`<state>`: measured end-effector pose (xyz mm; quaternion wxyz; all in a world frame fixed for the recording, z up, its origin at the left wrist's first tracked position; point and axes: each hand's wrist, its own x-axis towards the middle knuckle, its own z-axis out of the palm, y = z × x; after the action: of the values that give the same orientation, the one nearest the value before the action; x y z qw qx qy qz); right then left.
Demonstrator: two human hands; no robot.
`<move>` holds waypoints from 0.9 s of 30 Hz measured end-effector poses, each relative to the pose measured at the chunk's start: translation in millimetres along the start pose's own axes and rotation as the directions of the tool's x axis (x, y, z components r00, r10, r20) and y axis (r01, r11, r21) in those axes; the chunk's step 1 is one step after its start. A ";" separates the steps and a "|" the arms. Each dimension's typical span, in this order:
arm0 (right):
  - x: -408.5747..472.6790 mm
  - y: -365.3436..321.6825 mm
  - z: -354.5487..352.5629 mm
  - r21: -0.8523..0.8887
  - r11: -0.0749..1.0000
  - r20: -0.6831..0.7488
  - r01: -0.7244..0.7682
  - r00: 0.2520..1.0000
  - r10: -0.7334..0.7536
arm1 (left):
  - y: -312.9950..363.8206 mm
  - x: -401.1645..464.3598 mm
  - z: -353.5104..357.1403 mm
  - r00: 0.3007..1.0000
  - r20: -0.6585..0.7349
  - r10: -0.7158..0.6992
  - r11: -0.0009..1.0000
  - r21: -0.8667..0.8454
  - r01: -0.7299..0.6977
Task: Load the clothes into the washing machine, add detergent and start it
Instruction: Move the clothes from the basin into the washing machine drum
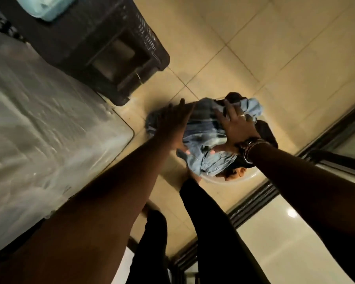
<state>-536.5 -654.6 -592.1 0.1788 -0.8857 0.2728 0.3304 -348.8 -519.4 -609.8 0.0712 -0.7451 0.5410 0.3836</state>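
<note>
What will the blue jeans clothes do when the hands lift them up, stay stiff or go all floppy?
Probably floppy: the blue denim clothes already lie crumpled and folded. Loose ends may dangle, since cloth spills past the left hand and right hand. Denim in a bundle likely feels fairly heavy.

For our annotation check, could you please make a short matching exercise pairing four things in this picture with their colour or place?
Things:
1. denim clothes
2. stool
3. right hand
4. basin

Descriptions:
A. dark brown, beside the plastic-covered machine
B. clear, on the tiled floor
C. light blue, bunched between both hands
D. wears a ring and wristwatch

Pairs: 1-C, 2-A, 3-D, 4-B
</note>
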 end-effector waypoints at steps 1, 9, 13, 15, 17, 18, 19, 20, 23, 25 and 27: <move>11.5 -2.9 10.0 -0.021 1.000 0.000 -0.016 1.000 0.016 | -2.4 11.5 6.7 1.000 0.027 0.002 1.000 0.002 -0.002; 30.3 -41.5 69.7 -0.112 0.992 -0.134 -0.057 0.990 0.042 | -0.5 21.8 67.5 0.988 0.077 -0.135 0.990 0.036 0.133; 15.1 -52.7 52.5 -0.116 0.993 -0.166 -0.031 0.986 0.012 | -2.8 1.0 64.4 0.991 -0.045 -0.124 0.992 0.009 0.124; 3.2 -56.8 39.6 -0.107 0.992 -0.191 -0.059 0.981 0.038 | -2.9 -12.7 52.1 0.993 -0.081 -0.084 0.996 -0.014 0.083; -9.8 -61.6 27.3 -0.104 0.989 -0.234 -0.104 0.969 0.077 | -1.9 -24.5 37.0 0.984 -0.176 -0.019 0.998 -0.057 0.010; -18.4 -65.5 19.8 -0.093 0.988 -0.261 -0.122 0.961 0.094 | -0.3 -32.8 27.4 0.975 -0.222 0.010 0.997 -0.068 -0.026; -27.8 -70.2 12.3 -0.084 0.987 -0.292 -0.137 0.950 0.107 | 1.7 -41.9 18.0 0.966 -0.256 0.034 0.996 -0.067 -0.053; -38.3 -74.6 4.1 -0.076 0.985 -0.330 -0.154 0.936 0.121 | 4.5 -52.1 8.3 0.957 -0.287 0.050 0.996 -0.056 -0.068; -71.4 -86.5 -22.2 -0.007 0.979 -0.421 -0.202 0.889 0.180 | 16.9 -81.8 -22.5 0.926 -0.371 0.064 0.995 -0.047 -0.087; -97.8 -97.3 -40.7 0.092 0.973 -0.435 -0.211 0.871 0.230 | 28.6 -103.7 -46.9 0.939 -0.343 0.012 0.971 -0.221 -0.094; -122.4 -106.8 -61.5 0.366 0.921 -0.443 -0.136 0.845 0.301 | 43.0 -125.0 -74.9 0.953 -0.301 -0.031 0.877 -0.466 -0.119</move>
<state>-519.7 -556.4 -449.8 0.2059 -0.8616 0.4595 0.0642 -363.8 -481.9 -463.4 -0.2067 -0.7760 0.4507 0.3899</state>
